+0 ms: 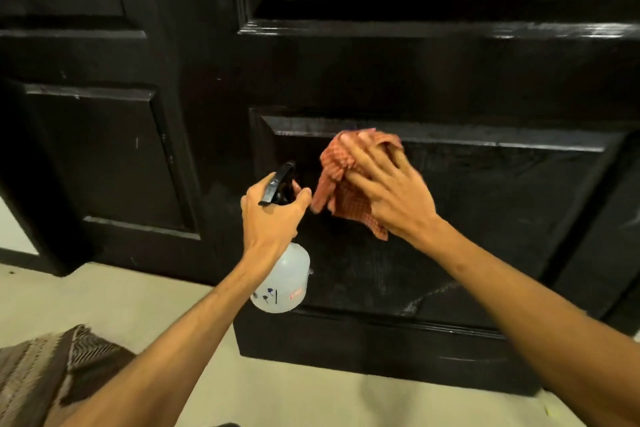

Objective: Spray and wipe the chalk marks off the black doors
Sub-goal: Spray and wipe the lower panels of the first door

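My left hand (272, 215) grips the neck of a white spray bottle (282, 282) with a black trigger head, held close in front of the right black door (485, 80). My right hand (388, 191) presses a red checked cloth (341, 180) flat against the upper left of that door's lower recessed panel. A faint white chalk line (420, 302) curves near the bottom of the same panel, with a hazy smeared film around it. The left black door (104, 156) stands beside it at an angle.
Pale floor (121, 302) runs below the doors. A brown patterned fabric (45, 374) lies at the bottom left. Raised mouldings frame each door panel. A strip of light wall shows at the far left edge.
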`<state>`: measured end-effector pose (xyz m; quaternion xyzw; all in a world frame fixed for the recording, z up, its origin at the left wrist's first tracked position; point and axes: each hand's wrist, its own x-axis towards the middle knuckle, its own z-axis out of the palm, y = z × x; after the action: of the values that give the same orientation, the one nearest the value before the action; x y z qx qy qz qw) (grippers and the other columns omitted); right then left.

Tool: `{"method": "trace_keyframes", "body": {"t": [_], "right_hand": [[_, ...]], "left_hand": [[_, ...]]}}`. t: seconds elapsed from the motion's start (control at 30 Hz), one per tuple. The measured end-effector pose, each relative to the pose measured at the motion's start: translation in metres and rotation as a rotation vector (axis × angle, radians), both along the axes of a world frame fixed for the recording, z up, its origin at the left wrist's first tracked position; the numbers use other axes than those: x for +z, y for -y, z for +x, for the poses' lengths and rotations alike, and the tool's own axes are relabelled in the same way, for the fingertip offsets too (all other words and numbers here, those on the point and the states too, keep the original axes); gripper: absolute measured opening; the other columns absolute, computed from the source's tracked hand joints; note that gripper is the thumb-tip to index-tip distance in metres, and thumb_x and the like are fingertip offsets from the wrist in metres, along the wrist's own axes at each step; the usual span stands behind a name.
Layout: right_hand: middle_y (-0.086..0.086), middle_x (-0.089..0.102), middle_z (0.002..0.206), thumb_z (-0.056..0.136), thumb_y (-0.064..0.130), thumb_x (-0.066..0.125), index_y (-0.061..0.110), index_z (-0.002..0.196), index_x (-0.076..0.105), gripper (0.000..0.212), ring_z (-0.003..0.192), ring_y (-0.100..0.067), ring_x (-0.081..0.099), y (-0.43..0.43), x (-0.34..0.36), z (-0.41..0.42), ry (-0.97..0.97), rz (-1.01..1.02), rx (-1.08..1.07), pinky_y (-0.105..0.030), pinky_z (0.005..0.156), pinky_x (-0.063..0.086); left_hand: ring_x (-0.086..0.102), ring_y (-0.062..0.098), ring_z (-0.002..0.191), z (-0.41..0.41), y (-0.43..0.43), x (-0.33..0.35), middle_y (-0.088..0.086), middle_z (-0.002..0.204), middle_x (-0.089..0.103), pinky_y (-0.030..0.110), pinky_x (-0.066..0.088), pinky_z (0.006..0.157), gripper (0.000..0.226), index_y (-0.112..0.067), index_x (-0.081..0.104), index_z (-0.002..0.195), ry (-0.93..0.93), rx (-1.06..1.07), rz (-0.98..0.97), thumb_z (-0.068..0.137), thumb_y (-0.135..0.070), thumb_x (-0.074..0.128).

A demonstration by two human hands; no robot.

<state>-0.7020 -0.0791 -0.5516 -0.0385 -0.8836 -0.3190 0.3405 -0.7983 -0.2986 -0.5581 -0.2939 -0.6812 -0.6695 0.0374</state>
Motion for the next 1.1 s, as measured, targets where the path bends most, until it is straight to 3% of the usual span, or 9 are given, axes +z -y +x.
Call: {"method": "trace_keyframes", "body": {"t": [0.13,0.3,0.43,0.53,0.6,0.77,0.87,0.97,1.1], "right_hand": [[-0.013,0.002,0.172,0.097,0.021,0.054,0.02,0.154,0.04,0.058,0.158,-0.034,-0.001,-0.021,-0.003,0.04,-0.364,-0.294,-0.144,-0.058,0.126,0.009],[-0.009,0.001,0.173,0.088,0.014,0.063,0.02,0.153,0.04,0.069,0.159,-0.03,0.001,-0.037,-0.032,0.061,-0.124,-0.159,-0.042,-0.056,0.122,0.02],[-0.018,0.003,0.171,0.097,0.008,0.056,0.013,0.154,0.037,0.06,0.158,-0.036,-0.002,-0.075,-0.016,0.099,-0.621,-0.498,-0.189,-0.057,0.127,0.009],[-0.019,-0.001,0.17,0.096,0.018,0.064,0.015,0.164,0.006,0.089,0.156,-0.045,0.001,-0.086,-0.047,0.118,-0.487,-0.407,-0.121,-0.061,0.126,0.007],[-0.022,0.008,0.169,0.09,0.014,0.066,0.015,0.161,0.013,0.089,0.156,-0.042,0.003,-0.102,-0.045,0.137,-0.346,-0.308,-0.128,-0.061,0.125,0.011],[-0.022,0.002,0.17,0.102,0.007,0.042,0.011,0.163,0.014,0.067,0.158,-0.04,0.0,-0.126,-0.026,0.164,-0.828,-0.703,-0.244,-0.056,0.126,0.013],[-0.021,0.002,0.17,0.1,0.011,0.051,0.016,0.164,-0.001,0.082,0.158,-0.038,0.002,-0.119,-0.057,0.173,-0.688,-0.672,-0.192,-0.057,0.124,0.019],[-0.009,0.021,0.163,0.089,0.025,0.064,0.009,0.158,0.023,0.082,0.15,-0.029,0.02,-0.137,-0.045,0.201,-0.733,-0.65,-0.228,-0.046,0.118,0.022],[0.023,0.035,0.128,0.074,-0.009,0.063,0.008,0.121,0.056,0.05,0.12,-0.026,0.034,-0.158,-0.034,0.214,-0.931,-0.648,-0.027,-0.037,0.106,0.036]], "left_hand": [[0.062,0.041,0.084,0.024,-0.028,-0.001,0.015,0.09,0.072,0.019,0.048,0.041,0.019,-0.026,0.066,0.076,0.005,-0.037,-0.016,0.09,-0.021,0.079],[0.063,0.028,0.073,0.059,-0.061,0.002,0.019,0.09,0.07,0.018,0.047,0.041,0.018,-0.026,0.067,0.078,0.005,-0.092,-0.061,0.09,-0.022,0.08],[0.056,0.015,0.051,0.081,-0.088,0.003,0.019,0.078,0.073,0.02,0.043,0.039,0.016,-0.012,0.069,0.079,0.017,-0.118,-0.07,0.092,-0.016,0.077],[0.054,0.014,0.044,0.104,-0.113,-0.002,0.018,0.073,0.071,0.022,0.042,0.039,0.02,-0.009,0.068,0.078,0.006,-0.159,-0.112,0.092,-0.018,0.079],[0.058,0.015,0.046,0.121,-0.13,0.0,0.016,0.073,0.071,0.026,0.047,0.04,0.019,-0.009,0.068,0.08,-0.036,-0.208,-0.13,0.09,-0.02,0.081],[0.065,0.024,0.068,0.15,-0.168,0.003,0.018,0.087,0.071,0.02,0.045,0.039,0.018,-0.018,0.069,0.077,-0.006,-0.26,-0.12,0.09,-0.026,0.08],[0.062,0.017,0.058,0.164,-0.182,0.003,0.016,0.082,0.071,0.02,0.045,0.04,0.02,-0.014,0.068,0.077,-0.041,-0.291,-0.143,0.09,-0.023,0.081],[0.053,0.009,0.045,0.176,-0.194,0.004,0.015,0.079,0.071,0.02,0.044,0.041,0.021,-0.011,0.067,0.079,-0.066,-0.324,-0.152,0.091,-0.021,0.08],[0.059,0.017,0.059,0.187,-0.212,-0.001,0.015,0.082,0.072,0.02,0.045,0.041,0.019,-0.018,0.068,0.077,-0.045,-0.347,-0.142,0.09,-0.022,0.08]]}}
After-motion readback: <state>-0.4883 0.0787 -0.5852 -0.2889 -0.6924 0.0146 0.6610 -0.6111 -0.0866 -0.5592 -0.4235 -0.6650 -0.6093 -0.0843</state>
